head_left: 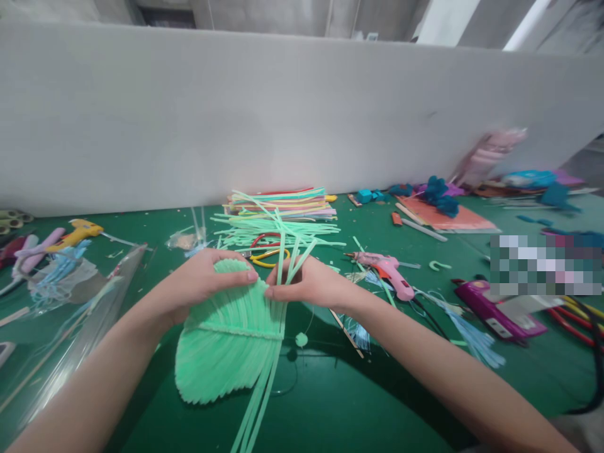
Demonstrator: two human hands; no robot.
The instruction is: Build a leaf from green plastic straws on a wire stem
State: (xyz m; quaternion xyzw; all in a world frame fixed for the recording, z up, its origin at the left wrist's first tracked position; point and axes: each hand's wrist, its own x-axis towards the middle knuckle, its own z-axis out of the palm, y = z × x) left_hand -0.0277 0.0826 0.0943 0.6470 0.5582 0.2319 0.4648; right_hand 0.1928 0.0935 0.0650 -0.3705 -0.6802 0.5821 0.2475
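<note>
A mint-green leaf (pixel 221 358) made of pipe cleaners, with a raised midrib and scalloped edge, is held up over the green table. My left hand (pixel 207 280) is closed on the leaf's upper edge, thumb in front and fingers behind it. Loose green pipe cleaners (pixel 257 402) run upright along the leaf's right side. My right hand (pixel 311 283) pinches them beside the leaf's upper right corner, its thumb near my left thumb. Beyond the hands lie yellow-and-red-handled scissors (pixel 270 257) and a pile of green pipe cleaners (pixel 283 231).
A pink glue gun (pixel 389 270) lies right of my hands, and a yellow glue gun (pixel 78 234) lies far left. Coloured pipe cleaners (pixel 283 204) are stacked before a white partition (pixel 283 113). A purple tool (pixel 500 314), blue tassels (pixel 476 333) and an orange sheet (pixel 448 214) occupy the right.
</note>
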